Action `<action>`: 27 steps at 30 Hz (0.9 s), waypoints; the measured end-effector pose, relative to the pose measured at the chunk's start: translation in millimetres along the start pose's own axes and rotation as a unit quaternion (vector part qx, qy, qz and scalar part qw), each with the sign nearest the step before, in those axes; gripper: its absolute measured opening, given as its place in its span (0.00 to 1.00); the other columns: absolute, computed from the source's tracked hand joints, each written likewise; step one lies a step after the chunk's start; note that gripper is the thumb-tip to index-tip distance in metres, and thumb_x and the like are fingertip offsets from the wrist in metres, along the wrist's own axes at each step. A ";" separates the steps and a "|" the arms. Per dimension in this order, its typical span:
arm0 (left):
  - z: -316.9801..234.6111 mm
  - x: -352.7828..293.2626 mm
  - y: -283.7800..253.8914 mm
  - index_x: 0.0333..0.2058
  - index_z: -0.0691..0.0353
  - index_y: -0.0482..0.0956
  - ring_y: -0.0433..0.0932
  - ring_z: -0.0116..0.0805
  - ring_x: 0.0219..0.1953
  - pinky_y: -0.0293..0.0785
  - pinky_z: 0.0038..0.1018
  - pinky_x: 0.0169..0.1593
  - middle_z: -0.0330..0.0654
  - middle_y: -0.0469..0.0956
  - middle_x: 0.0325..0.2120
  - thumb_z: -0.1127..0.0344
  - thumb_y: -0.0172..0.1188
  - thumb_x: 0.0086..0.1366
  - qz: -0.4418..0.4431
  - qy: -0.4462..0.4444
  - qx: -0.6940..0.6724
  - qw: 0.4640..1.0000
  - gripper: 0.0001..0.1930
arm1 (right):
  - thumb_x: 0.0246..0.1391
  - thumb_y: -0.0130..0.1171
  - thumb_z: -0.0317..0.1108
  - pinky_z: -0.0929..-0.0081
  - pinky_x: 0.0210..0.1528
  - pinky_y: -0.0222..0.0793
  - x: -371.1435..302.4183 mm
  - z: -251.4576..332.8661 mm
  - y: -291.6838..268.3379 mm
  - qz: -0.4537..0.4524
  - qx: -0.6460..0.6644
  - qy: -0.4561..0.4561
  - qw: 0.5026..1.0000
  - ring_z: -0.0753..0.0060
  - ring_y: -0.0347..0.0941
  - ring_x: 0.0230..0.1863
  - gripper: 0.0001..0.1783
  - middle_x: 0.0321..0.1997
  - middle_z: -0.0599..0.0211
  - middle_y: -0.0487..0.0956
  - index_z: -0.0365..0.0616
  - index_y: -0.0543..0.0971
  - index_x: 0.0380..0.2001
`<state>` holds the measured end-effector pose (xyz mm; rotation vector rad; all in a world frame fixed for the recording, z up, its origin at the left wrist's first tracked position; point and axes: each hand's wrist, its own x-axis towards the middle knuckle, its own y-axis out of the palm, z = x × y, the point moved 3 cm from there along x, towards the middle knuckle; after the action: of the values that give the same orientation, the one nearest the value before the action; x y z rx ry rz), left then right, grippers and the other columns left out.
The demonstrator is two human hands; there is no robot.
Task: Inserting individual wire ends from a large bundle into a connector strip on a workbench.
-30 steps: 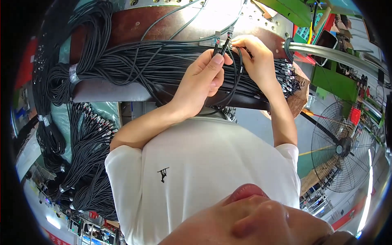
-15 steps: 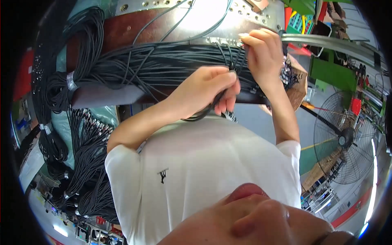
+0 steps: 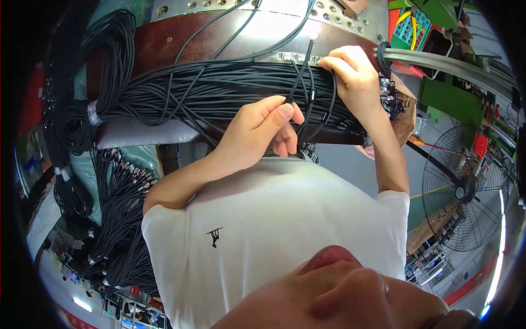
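Note:
My left hand (image 3: 266, 129) pinches a thin black cable (image 3: 298, 82) between thumb and fingers, and the cable's free end sticks up past the bundle. My right hand (image 3: 355, 74) is closed at the fingertips on another black cable (image 3: 334, 90), which curves down from them. Its fingertips are beside the right end of a metal strip with small slots (image 3: 290, 57); the very end of that cable is hidden. Behind both hands a thick bundle of black cables (image 3: 219, 85) lies across the brown bench (image 3: 164, 46), tied at the left with a silvery band (image 3: 94, 112).
More cable bundles with metal ends (image 3: 118, 192) hang at the lower left. A perforated metal plate (image 3: 219, 6) is at the bench's back. Rightward are a metal rail (image 3: 438, 59), brown paper (image 3: 404, 118) around cable ends, yellow-handled pliers (image 3: 413, 33) and a large fan (image 3: 466, 187).
My left hand has shifted left, and the cable loop that hung beneath it is gone from there. My right hand has moved slightly down, with a cable now visible curving from its fingertips.

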<state>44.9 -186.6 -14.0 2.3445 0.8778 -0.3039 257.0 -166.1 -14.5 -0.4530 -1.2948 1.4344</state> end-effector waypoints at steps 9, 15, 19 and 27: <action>3.4 10.9 5.1 0.38 0.65 0.70 0.74 0.24 0.20 0.69 0.17 0.27 0.44 0.78 0.21 0.55 0.41 0.74 0.022 -0.032 -0.010 0.999 0.17 | 0.36 0.60 0.20 0.67 0.35 0.71 0.6 -10.5 -1.2 0.021 0.077 0.001 0.997 0.63 0.72 0.35 0.11 0.28 0.69 0.73 0.46 0.77 0.27; 2.8 13.3 6.6 0.38 0.65 0.71 0.74 0.24 0.19 0.68 0.16 0.25 0.44 0.78 0.20 0.55 0.42 0.73 0.038 -0.044 -0.033 0.998 0.17 | 0.36 0.58 0.16 0.66 0.35 0.71 7.9 -1.0 -5.0 0.107 0.003 0.011 0.994 0.59 0.72 0.34 0.12 0.29 0.66 0.72 0.43 0.75 0.27; 0.1 21.0 11.3 0.38 0.63 0.73 0.73 0.22 0.17 0.66 0.15 0.23 0.43 0.78 0.19 0.55 0.43 0.73 0.055 -0.063 -0.059 0.995 0.17 | 0.35 0.58 0.17 0.66 0.35 0.71 6.7 -5.0 -2.3 0.113 0.016 0.012 0.993 0.58 0.72 0.36 0.14 0.32 0.65 0.73 0.45 0.75 0.29; -14.0 31.1 14.1 0.38 0.65 0.73 0.73 0.26 0.15 0.68 0.18 0.22 0.46 0.78 0.18 0.57 0.44 0.72 0.070 -0.105 -0.120 0.985 0.17 | 0.46 0.62 0.24 0.70 0.38 0.73 -15.0 -8.9 -19.4 -0.095 0.047 0.105 0.989 0.62 0.76 0.34 0.11 0.32 0.65 0.78 0.43 0.76 0.36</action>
<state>77.7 -170.3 -9.0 2.0929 0.6088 -0.3577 278.1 -178.8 -6.0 -0.3952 -1.0664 1.2481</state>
